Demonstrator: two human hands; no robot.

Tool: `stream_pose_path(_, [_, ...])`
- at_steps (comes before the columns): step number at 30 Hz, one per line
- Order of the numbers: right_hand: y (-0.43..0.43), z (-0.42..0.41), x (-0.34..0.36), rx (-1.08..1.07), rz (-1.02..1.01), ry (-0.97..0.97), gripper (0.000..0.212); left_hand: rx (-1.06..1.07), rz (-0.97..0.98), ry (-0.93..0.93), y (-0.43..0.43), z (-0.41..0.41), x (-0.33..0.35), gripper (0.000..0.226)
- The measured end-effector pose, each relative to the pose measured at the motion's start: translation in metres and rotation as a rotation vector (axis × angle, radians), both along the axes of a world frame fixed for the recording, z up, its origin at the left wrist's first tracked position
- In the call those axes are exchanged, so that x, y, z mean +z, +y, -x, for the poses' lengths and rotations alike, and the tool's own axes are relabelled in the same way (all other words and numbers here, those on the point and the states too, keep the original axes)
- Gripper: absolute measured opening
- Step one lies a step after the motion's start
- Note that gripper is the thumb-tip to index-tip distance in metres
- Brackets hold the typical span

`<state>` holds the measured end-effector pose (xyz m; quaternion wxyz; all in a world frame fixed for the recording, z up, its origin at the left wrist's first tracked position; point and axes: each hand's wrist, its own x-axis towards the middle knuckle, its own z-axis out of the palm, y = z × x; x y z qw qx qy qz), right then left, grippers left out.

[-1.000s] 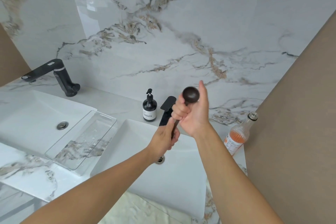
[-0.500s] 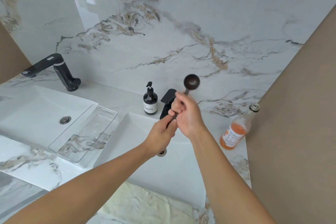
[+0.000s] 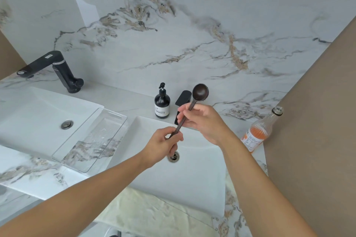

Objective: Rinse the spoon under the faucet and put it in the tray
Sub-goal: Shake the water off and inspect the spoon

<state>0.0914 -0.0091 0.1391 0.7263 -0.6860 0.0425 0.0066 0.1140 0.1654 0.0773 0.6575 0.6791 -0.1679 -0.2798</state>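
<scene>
A dark wooden spoon [image 3: 200, 92] with a round bowl points up and to the right over the right sink [image 3: 202, 169]. My left hand [image 3: 163, 145] grips the low end of its handle. My right hand [image 3: 204, 121] pinches the handle just below the bowl. The black faucet [image 3: 183, 100] of this sink stands right behind the hands, partly hidden by them; no water is visible. A clear plastic tray [image 3: 90, 140] lies on the counter between the two sinks, to the left of my hands, with nothing in it.
A black soap pump bottle [image 3: 162, 103] stands left of the faucet. A glass bottle with orange liquid [image 3: 258, 131] stands at the right by the brown wall. A second sink [image 3: 28, 117] and black faucet [image 3: 54, 67] are at the left. A pale cloth [image 3: 154, 215] lies at the front edge.
Both hands have lowered slightly with the spoon. My right hand slid down from the bowl to the handle, and the bowl now shows fully above it.
</scene>
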Motion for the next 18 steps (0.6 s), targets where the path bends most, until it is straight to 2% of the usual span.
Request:
stream_pose_path(3, [0.028,-0.016,-0.004,-0.210,0.115,0.046,0.004,-0.089,0.041,0.043,0.033,-0.026,-0.006,0.026])
stream_pose_path(7, [0.035,-0.027,-0.017,-0.393,0.222,0.136,0.018,-0.098,-0.083,0.000,0.039,-0.032,-0.009,0.029])
stream_pose_path(10, [0.075,-0.051,-0.035,-0.508,0.441,0.329,0.034,-0.157,-0.282,0.140,0.074,-0.061,-0.013,0.026])
stream_pose_path(12, [0.101,-0.064,-0.048,-0.548,0.452,0.419,0.039,-0.272,-0.420,0.289,0.096,-0.079,-0.011,0.028])
stream_pose_path(13, [0.113,-0.070,-0.052,-0.545,0.455,0.467,0.036,-0.295,-0.458,0.304,0.104,-0.088,-0.011,0.028])
stream_pose_path(15, [0.134,-0.081,-0.061,-0.507,0.462,0.557,0.025,-0.311,-0.560,0.243,0.120,-0.106,-0.012,0.028])
stream_pose_path(18, [0.158,-0.101,-0.065,-0.522,0.444,0.551,0.021,-0.303,-0.592,0.176,0.141,-0.127,-0.016,0.027])
